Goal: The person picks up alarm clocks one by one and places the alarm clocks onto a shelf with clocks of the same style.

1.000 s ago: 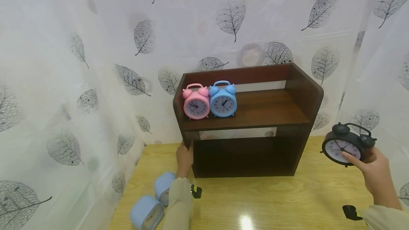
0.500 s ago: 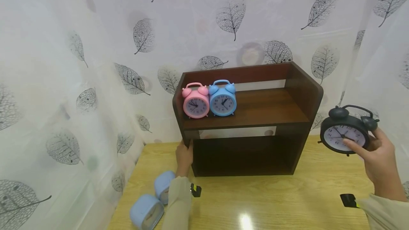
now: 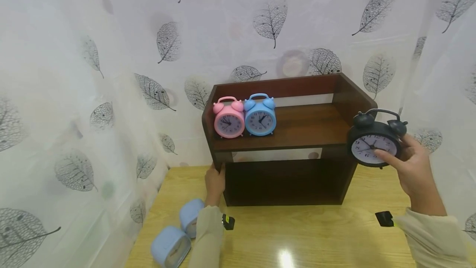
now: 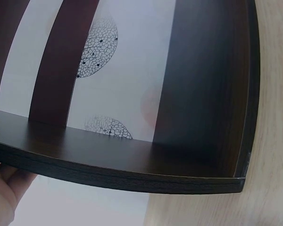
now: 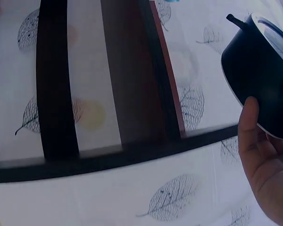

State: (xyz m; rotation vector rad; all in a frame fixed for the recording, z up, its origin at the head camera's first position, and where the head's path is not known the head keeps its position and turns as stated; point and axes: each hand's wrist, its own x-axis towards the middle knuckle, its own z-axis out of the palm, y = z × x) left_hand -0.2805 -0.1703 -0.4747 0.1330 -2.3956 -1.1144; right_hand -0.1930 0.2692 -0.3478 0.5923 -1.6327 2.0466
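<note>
Black alarm clock (image 3: 366, 129) pinched in the right hand (image 3: 418, 173), beside the dark shelf (image 3: 308, 127).
The right thumb lies over its face, the other fingers behind it; left of them, the right side panel (image 3: 352, 100) stands between them and the blue alarm clock (image 3: 260, 121), the pink alarm clock (image 3: 229, 123) just beyond. The left hand (image 3: 215, 183) grips the left side panel (image 4: 108, 162), below the pink alarm clock; nearer the camera than its fingers, 2 pale blue objects (image 3: 167, 243) sit on the table (image 3: 297, 230).
</note>
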